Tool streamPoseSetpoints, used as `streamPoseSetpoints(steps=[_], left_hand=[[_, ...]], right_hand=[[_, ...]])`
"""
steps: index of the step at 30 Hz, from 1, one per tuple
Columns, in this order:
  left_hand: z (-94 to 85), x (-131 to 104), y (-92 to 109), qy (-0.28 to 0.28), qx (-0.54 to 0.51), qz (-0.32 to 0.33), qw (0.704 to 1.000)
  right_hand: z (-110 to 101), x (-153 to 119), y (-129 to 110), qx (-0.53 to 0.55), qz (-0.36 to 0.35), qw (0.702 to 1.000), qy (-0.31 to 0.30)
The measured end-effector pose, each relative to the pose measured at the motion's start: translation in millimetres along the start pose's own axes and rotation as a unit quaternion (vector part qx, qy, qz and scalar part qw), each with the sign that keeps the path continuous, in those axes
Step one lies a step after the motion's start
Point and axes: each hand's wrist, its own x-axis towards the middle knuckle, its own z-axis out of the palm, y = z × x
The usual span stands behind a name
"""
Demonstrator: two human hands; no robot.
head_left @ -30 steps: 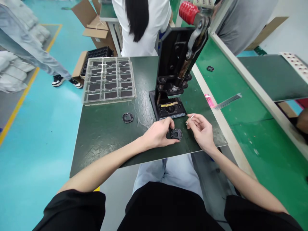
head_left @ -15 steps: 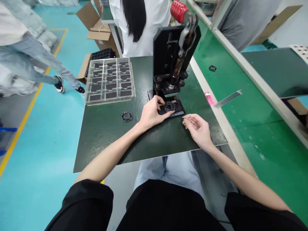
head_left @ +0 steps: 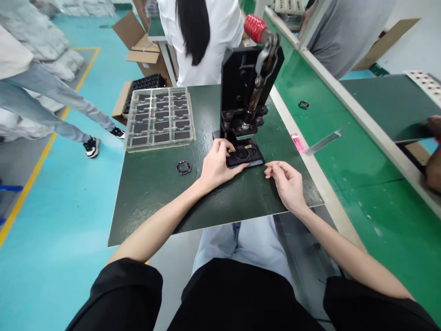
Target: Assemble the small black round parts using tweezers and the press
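A black hand press (head_left: 241,87) with a red grip (head_left: 255,28) stands on the dark green work board (head_left: 151,202). In its base fixture (head_left: 257,156) lies a round black part (head_left: 241,153). My left hand (head_left: 217,163) rests at the fixture's left and front edges, thumb and fingers apart, with nothing gripped. To the right of the fixture, my right hand (head_left: 287,181) is closed in a pinch just off its front corner; what the fingertips hold, if anything, cannot be made out. Another round black part (head_left: 183,167) lies left of my left hand.
A clear compartment tray (head_left: 159,140) with dark rectangular pieces sits at the board's back left. On the green belt at right are a black ring-shaped part (head_left: 303,105), a grey strip (head_left: 324,142) and a pink piece (head_left: 297,142). Other people stand around the bench.
My left fingers have spread off the round part, which now appears to sit lower in the fixture. The thin silvery piece in my right fingertips no longer shows clearly.
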Motion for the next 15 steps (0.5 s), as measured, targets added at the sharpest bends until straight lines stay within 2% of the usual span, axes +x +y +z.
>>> streamPoseSetpoints(steps=[2,5,8,10,13,15], left_hand=[[-0.9,-2.6,-2.2,0.006,0.011,0.001,1.000],[0.4,-4.2,-6.7,0.016,0.021,-0.008,1.000],[4.0,-4.4,-11.1,0.029,0.017,-0.027,0.999],[6.7,-4.6,-13.9,0.044,0.017,-0.039,0.998],[10.1,-4.8,-18.8,0.066,0.015,-0.044,0.997],[11.6,-4.2,-22.2,0.070,0.002,-0.040,0.997]], right_hand=[[-4.9,5.2,-11.2,-0.030,-0.028,0.999,0.016],[-13.1,23.5,-43.3,-0.067,-0.123,0.988,0.070],[-13.2,58.5,-86.3,-0.054,-0.237,0.962,0.124],[-5.7,91.1,-115.0,-0.068,-0.302,0.941,0.134],[14.3,147.9,-151.5,-0.153,-0.354,0.918,0.095],[28.6,183.2,-169.9,-0.203,-0.291,0.935,-0.001]])
